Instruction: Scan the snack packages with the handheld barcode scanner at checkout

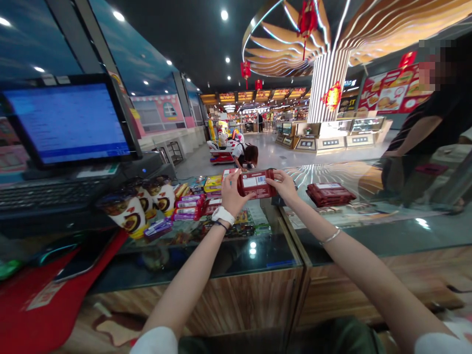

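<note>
Both hands have fingers clamped on a dark-red packet, contents hidden, near patterned cups.

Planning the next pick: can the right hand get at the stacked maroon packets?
Likely yes: nothing visible blocks the stack beside the right hand, though it'd probably release the maroon packet first.

Saw a lit monitor at left, a black keyboard beneath it, a red lantern and a striped column upper right.
</note>
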Demonstrator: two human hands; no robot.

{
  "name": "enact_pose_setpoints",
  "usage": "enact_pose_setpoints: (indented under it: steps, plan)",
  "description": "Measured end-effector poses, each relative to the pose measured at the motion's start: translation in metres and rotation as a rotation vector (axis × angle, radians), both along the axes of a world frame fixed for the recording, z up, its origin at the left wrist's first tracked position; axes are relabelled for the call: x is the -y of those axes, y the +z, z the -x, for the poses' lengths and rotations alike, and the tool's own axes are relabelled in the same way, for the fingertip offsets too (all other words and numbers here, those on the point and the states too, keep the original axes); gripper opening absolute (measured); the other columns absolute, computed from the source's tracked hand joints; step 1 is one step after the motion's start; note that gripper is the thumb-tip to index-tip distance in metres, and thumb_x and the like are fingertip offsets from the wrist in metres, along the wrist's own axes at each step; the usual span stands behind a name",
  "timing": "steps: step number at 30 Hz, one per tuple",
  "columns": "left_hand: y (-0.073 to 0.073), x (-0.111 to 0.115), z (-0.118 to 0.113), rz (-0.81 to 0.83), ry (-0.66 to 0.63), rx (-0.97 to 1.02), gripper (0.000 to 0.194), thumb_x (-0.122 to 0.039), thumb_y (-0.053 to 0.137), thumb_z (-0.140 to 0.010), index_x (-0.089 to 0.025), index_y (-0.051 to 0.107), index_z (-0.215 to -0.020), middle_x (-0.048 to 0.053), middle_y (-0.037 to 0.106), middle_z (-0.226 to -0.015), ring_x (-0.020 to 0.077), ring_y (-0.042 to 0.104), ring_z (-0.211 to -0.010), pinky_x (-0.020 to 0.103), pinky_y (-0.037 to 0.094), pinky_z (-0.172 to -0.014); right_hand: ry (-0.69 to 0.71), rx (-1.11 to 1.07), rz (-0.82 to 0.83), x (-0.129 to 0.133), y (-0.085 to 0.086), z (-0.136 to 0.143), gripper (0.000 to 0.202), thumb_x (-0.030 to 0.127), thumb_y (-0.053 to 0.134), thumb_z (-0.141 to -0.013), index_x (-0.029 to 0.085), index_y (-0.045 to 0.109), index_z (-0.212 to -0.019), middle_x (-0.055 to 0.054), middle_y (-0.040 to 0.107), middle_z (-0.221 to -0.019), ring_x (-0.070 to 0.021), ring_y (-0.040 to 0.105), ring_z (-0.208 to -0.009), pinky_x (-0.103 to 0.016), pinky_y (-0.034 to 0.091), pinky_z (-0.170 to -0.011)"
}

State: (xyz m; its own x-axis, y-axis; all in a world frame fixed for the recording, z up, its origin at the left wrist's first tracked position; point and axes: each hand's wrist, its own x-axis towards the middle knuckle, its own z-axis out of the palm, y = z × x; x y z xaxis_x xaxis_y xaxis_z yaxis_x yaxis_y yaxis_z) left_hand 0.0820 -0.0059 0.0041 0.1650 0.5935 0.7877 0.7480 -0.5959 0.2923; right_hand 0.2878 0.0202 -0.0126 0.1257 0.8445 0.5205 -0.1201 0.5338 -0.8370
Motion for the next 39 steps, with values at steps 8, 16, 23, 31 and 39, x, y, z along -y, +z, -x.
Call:
enact_pose_setpoints:
  steps: [8,16,23,31,39]
  plan:
    - [-0.003,0.006,-0.001,-0.014,-0.005,-0.371,0.101,-0.045,0.088,-0.062,-0.026,0.040,-0.149,0.015,0.045,-0.151,0.0402,0.030,-0.146,0.062,0.007,-0.122,-0.086,0.063,0.015,0.004,-0.005,0.006,0.052,0.061,0.079,-0.060,0.026,0.048,-0.083,-0.001,0.071,-0.086,-0.0222,0.069,-0.075,-0.038,0.059,-0.067]
    - [0.000,0.007,-0.001,-0.049,-0.027,-0.410,0.077,-0.029,0.080,-0.072,-0.023,0.049,-0.142,0.014,0.047,-0.150,0.0334,0.044,-0.139,0.056,0.008,-0.125,-0.026,0.118,0.053,0.001,-0.006,0.002,0.053,0.061,0.077,-0.062,0.026,0.050,-0.092,-0.002,0.073,-0.090,-0.0217,0.070,-0.075,-0.039,0.060,-0.068]
    - [-0.002,-0.002,0.008,-0.019,-0.066,-0.393,0.061,-0.025,0.079,-0.071,-0.026,0.060,-0.129,0.011,0.048,-0.150,0.0340,0.044,-0.139,0.058,0.012,-0.124,-0.068,0.391,-0.121,-0.018,0.012,-0.049,0.028,0.035,0.062,-0.081,0.025,0.062,-0.107,-0.006,0.072,-0.115,-0.0224,0.070,-0.098,-0.044,0.058,-0.085]
    - [-0.005,-0.015,0.019,-0.015,-0.064,-0.374,0.059,-0.028,0.082,-0.069,-0.026,0.062,-0.124,0.012,0.049,-0.150,0.0345,0.046,-0.138,0.060,0.011,-0.124,0.052,0.946,-0.115,-0.022,-0.015,-0.096,0.064,-0.004,0.052,-0.058,0.027,0.075,-0.108,-0.002,0.072,-0.122,-0.0262,0.067,-0.113,-0.049,0.049,-0.104]
    - [-0.002,-0.015,0.025,-0.023,-0.020,-0.388,0.061,-0.031,0.083,-0.068,-0.025,0.061,-0.124,0.013,0.050,-0.149,0.0343,0.046,-0.138,0.061,0.009,-0.123,0.166,0.974,-0.111,-0.025,-0.021,-0.106,0.049,0.006,0.062,-0.058,0.027,0.077,-0.100,-0.001,0.077,-0.106,-0.0256,0.071,-0.101,-0.044,0.054,-0.096]
